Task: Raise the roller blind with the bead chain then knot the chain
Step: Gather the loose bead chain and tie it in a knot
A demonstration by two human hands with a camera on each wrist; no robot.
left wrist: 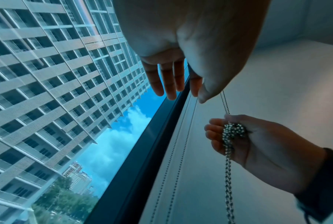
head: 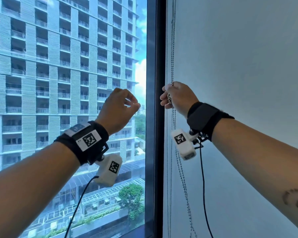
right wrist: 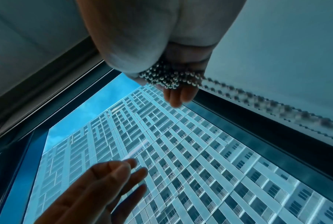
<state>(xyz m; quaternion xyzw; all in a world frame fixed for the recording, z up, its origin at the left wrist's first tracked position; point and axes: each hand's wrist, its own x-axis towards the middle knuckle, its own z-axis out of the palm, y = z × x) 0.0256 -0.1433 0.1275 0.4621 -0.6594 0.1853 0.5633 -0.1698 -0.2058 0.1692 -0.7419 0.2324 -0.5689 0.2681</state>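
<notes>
- I'm seeing the window glass [head: 67, 117] filling the left side, with a tower block showing through it.
- The left hand [head: 118, 109] is hovering in front of the glass, fingers [left wrist: 167, 80] loosely spread and gripping nothing; it is sitting near the right hand but not touching it.
- The dark window frame [head: 159, 134] is running vertically between the two hands.
- The right hand [head: 178, 97] is sitting just right of the frame, fingers [right wrist: 176, 95] curling round a bunched clump of the bead chain [head: 169, 98].
- The chain strands are hanging against the pale wall [head: 248, 66], running up above the fist and trailing down below it.
- I can't tell whether the clump is a finished knot.
</notes>
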